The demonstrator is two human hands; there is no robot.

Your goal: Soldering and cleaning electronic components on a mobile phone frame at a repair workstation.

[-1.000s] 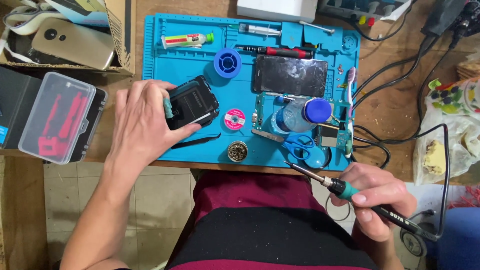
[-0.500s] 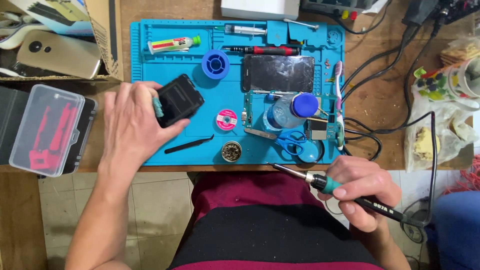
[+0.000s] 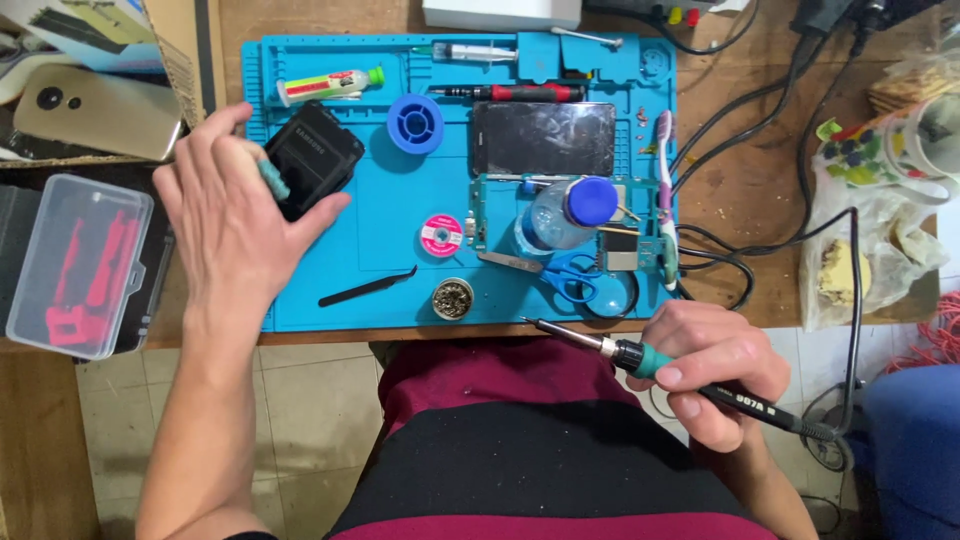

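Left hand [image 3: 235, 215] clasping the black phone [image 3: 312, 160] at the blue mat's [image 3: 380, 230] left edge; right hand [image 3: 715, 375] gripping the soldering iron [image 3: 640, 358], tip pointing left, off the near edge

Phone back cover [image 3: 312, 158] gripped under left hand [image 3: 225, 215], at mat's [image 3: 380, 230] left end. Lidded case [image 3: 78, 262] placed left of that hand, off mat. Tweezers [image 3: 368, 286] laid just right of it, near mat's front edge. Soldering iron [image 3: 670, 372] held in right hand [image 3: 715, 375], in front of mat. Scissors [image 3: 575, 275], bottle [image 3: 560, 215] set just behind right hand; phone [image 3: 543, 139] farther behind.
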